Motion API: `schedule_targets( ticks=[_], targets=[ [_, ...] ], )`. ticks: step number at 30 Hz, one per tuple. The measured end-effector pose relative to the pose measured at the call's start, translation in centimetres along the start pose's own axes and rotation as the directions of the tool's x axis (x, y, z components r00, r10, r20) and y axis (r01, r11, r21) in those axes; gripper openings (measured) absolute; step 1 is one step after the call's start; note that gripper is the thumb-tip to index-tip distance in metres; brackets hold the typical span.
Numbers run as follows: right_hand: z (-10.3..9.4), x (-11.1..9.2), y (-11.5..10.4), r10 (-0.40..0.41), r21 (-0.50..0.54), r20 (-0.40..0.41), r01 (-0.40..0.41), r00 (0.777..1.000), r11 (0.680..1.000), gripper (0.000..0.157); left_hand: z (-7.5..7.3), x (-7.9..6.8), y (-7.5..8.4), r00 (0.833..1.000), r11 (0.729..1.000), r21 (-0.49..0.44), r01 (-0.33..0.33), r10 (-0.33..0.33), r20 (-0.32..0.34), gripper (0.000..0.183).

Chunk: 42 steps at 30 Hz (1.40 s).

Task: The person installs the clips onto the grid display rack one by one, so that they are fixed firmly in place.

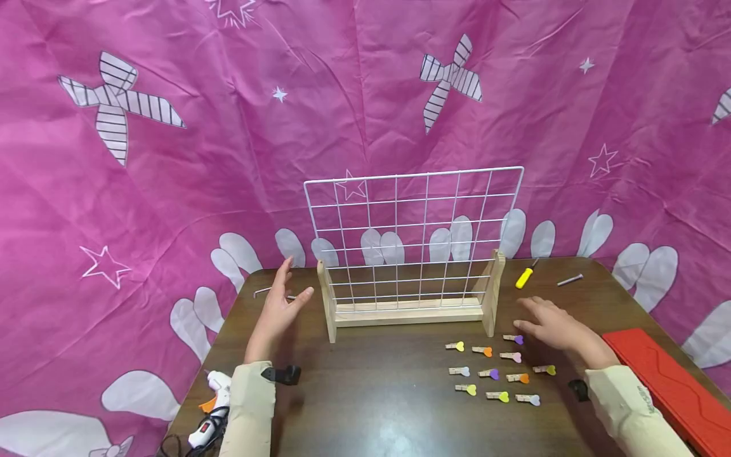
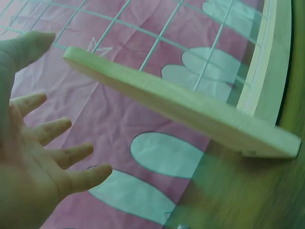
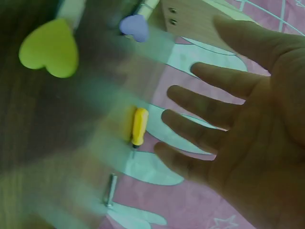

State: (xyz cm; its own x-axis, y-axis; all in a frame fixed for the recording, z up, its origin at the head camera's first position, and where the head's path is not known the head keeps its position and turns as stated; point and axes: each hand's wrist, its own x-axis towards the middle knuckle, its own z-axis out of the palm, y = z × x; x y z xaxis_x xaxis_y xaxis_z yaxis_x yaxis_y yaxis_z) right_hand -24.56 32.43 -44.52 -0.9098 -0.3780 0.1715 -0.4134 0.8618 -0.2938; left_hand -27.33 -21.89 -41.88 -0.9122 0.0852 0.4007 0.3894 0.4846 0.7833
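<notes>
From afar I had wire rack (image 1: pixel 408 315) at twelve o'clock on desk (image 1: pixel 365 393); left hand (image 1: pixel 275 317) at its nine, right hand (image 1: pixel 556 325) at three, both spread, gripping nothing. Heart clips (image 1: pixel 493 374) sat at rack's four. I judged low right sweep could scatter clips; sideways knock could tip rack.

Both arms (image 1: pixel 249 406) forward, fingers (image 2: pixel 86 179) spread

Between left fingers (image 1: pixel 283 277) and right fingers (image 1: pixel 533 307), the brown desk (image 1: pixel 354 397) bears a wire-grid stand (image 1: pixel 408 316); heart-topped clips (image 1: pixel 493 374) lie short of the right fingers, a yellow screwdriver (image 1: pixel 523 278) and bolt (image 1: pixel 570 280) beyond them.
</notes>
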Motion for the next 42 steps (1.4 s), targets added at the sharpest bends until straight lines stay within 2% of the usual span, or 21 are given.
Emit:
schedule_targets(
  ticks=[3,8,14,18,21,28,37,42],
  targets=[
    [1.2,-0.1,0.7,-0.007,-0.003,0.063,0.007,0.998,1.000,0.042,0.8,0.2,0.2,0.999,0.993,-0.116,-0.016,0.020,0.032,0.070],
    [2.4,0.0,1.2,0.010,-0.050,0.125,-0.004,0.992,0.999,0.022,1.8,0.0,1.7,0.994,0.968,-0.243,-0.057,0.078,0.081,0.065],
    [3.0,0.3,1.3,0.026,-0.111,0.145,-0.010,0.989,0.994,0.022,2.9,0.4,2.3,0.989,0.946,-0.320,-0.059,0.098,0.107,0.061],
    [3.0,0.5,1.3,0.034,-0.130,0.158,-0.013,0.987,0.991,0.023,3.5,0.8,2.2,0.992,0.932,-0.360,-0.047,0.085,0.091,0.058],
    [3.1,0.7,1.4,0.035,-0.130,0.168,-0.013,0.985,0.991,0.022,3.8,0.9,2.0,0.996,0.930,-0.366,-0.029,0.060,0.072,0.056],
    [3.1,1.1,1.3,0.030,-0.148,0.189,-0.001,0.982,0.989,0.022,4.3,0.8,1.5,0.998,0.944,-0.330,0.001,0.020,0.061,0.054],
    [2.9,1.3,1.2,0.040,-0.112,0.195,-0.019,0.980,0.994,0.017,4.9,1.0,1.1,0.998,0.949,-0.312,0.037,-0.017,0.064,0.048],
    [2.9,1.1,1.2,0.023,-0.042,0.190,-0.015,0.981,0.999,0.019,5.1,0.7,1.2,0.997,0.955,-0.293,0.046,-0.027,0.067,0.049]
  ],
)
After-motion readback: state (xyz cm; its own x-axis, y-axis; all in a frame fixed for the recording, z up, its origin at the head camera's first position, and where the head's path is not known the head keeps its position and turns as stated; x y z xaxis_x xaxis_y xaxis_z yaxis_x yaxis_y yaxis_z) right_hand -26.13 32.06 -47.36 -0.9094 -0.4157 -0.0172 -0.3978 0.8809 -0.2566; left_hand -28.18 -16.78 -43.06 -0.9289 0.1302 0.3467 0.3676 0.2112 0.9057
